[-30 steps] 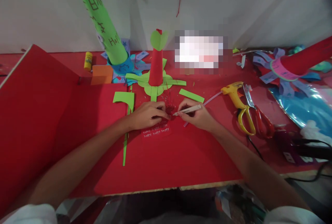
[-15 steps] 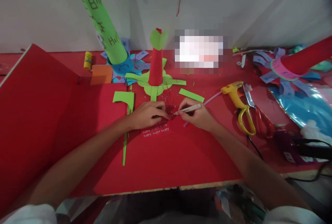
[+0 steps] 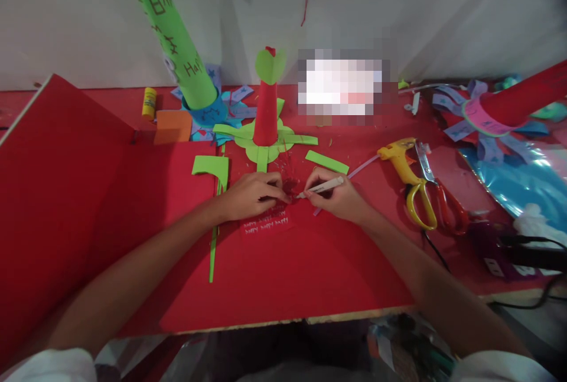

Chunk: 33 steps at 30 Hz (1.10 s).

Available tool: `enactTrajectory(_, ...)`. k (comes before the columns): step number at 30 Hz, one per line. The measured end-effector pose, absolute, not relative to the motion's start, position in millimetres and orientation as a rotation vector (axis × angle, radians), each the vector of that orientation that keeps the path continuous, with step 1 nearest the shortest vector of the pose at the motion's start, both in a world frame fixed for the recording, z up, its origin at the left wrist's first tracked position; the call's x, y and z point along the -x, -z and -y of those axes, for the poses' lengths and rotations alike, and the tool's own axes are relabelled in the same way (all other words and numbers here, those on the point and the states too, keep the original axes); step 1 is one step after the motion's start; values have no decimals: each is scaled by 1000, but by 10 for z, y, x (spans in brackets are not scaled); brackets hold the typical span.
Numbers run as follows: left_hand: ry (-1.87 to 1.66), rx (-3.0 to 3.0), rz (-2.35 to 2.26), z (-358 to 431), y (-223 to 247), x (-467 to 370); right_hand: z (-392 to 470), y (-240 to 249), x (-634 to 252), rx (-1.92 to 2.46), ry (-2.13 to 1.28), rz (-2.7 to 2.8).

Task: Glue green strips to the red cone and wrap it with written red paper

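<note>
My right hand (image 3: pixel 333 194) is closed around a white pen (image 3: pixel 326 186), its tip low against a small red paper piece (image 3: pixel 291 186). Opposite it, my left hand (image 3: pixel 257 194) has its fingers bent, with the fingertips pinching the near side of that piece. The piece's outline blends into the red tabletop. Below my left hand lies a red paper (image 3: pixel 266 225) with rows of white handwriting, partly covered by the hand. Behind both hands stands a red paper cone (image 3: pixel 266 113) on a green flower-shaped base (image 3: pixel 252 153), topped by green leaf shapes.
Green paper scraps (image 3: pixel 212 165) lie left, and a green strip (image 3: pixel 326 162) lies right. A yellow glue gun (image 3: pixel 398 154) and scissors (image 3: pixel 419 205) are at right. A tall green tube (image 3: pixel 177 45) and a glue stick (image 3: pixel 149 104) stand back left. A red board (image 3: pixel 57 193) rises at left.
The pen tip has shifted very slightly at the red piece. Both hands otherwise stay in place.
</note>
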<state>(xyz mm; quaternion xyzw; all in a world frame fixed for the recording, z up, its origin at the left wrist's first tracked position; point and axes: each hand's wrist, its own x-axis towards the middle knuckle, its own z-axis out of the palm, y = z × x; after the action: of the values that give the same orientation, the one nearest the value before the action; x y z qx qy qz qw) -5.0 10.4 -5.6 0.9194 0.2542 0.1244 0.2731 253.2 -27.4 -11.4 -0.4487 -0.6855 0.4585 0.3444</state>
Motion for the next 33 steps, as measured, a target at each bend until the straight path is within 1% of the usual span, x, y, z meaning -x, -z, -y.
enactTrajectory(16,-308,-2476,-689,-106,46,43,270,119,-2527,1228,-1072,1776)
enactTrajectory(28,-298,-2475,-702,-107,38,50,269,103,-2515,1201,-1107,1766)
enactTrajectory(33,-309,-2480,-691,-116,46,45,267,137,-2529,1232,-1049,1743)
